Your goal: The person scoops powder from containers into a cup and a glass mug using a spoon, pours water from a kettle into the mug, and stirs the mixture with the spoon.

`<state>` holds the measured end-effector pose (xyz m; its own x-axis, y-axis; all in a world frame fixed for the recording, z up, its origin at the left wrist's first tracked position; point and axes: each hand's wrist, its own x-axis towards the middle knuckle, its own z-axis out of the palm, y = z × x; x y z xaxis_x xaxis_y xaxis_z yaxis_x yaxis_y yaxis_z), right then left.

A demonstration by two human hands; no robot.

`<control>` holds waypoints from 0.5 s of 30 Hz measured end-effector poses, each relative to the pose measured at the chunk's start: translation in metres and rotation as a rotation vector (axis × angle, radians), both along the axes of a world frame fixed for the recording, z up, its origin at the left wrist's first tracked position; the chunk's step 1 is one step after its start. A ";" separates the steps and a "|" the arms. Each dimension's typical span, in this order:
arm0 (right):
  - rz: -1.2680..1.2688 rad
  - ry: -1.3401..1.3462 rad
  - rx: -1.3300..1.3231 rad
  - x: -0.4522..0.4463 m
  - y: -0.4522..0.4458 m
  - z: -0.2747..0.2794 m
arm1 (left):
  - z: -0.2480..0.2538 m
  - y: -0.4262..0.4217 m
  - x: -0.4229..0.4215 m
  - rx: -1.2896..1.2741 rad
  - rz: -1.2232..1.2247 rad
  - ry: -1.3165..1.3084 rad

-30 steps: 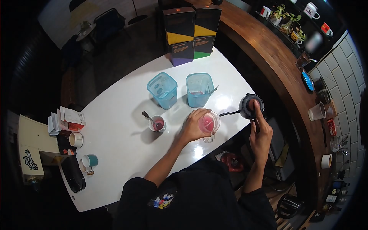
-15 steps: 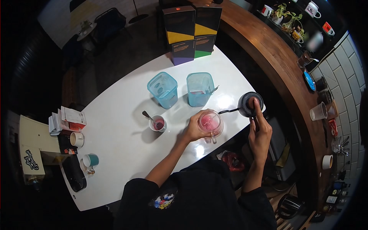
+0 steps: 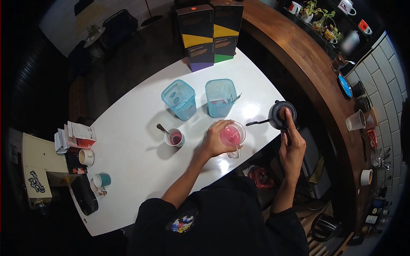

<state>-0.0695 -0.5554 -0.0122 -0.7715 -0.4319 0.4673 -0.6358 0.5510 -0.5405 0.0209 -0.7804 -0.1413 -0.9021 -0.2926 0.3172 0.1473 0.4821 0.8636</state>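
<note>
My left hand (image 3: 217,143) is wrapped around a clear glass mug (image 3: 232,135) with pink liquid in it, over the white table. My right hand (image 3: 292,147) grips a black gooseneck kettle (image 3: 282,115), with a finger stretched over its lid; the kettle's handle is mostly hidden by the hand. The kettle's thin spout points left and ends a little apart from the mug's rim. Left of the mug stands a white cup (image 3: 174,137) with dark pink contents and a spoon (image 3: 161,128) leaning in it.
Two blue plastic containers (image 3: 179,99) stand beyond the mug, the right one holding a utensil. Black boxes (image 3: 196,36) are stacked at the table's far end. A teal cup (image 3: 101,179) and black case (image 3: 83,195) sit at left. A wooden counter (image 3: 318,77) curves along the right.
The kettle has shifted slightly right, and its spout has drawn away from the mug. A thin stream seen at the spout earlier no longer shows. The pink liquid looks smoother.
</note>
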 end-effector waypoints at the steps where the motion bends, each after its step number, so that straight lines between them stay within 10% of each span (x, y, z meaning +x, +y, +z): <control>1: -0.001 0.006 0.017 0.001 0.001 0.001 | 0.000 -0.001 -0.001 -0.057 0.014 0.034; 15: 0.038 0.017 -0.011 0.003 -0.006 -0.001 | -0.020 0.007 -0.008 0.241 -0.056 0.096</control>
